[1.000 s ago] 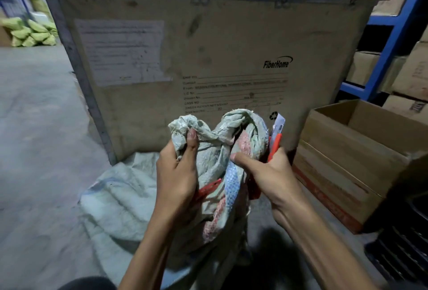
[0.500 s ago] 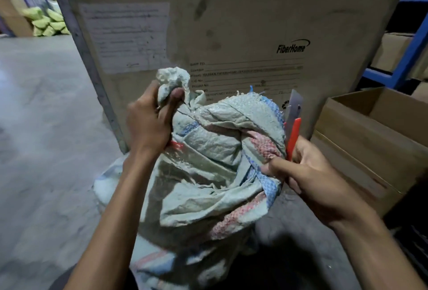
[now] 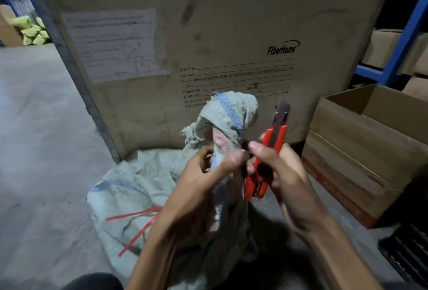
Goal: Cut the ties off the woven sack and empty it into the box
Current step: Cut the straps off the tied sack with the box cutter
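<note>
A grey concrete floor fills the left of the frame. On it stand a large printed crate at upper centre and an open cardboard box at right. A flattened woven sack lies at lower centre, with red ties across it.

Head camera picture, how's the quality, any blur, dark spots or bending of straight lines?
Head view: the left hand is smeared by motion blur, fingertips worst; the right hand and the red utility knife are sharper; the crate print reads clearly; deep shadow swallows the lower right floor and the sack bottom; the wide lens bows the crate's edges and the blue shelving.
</note>
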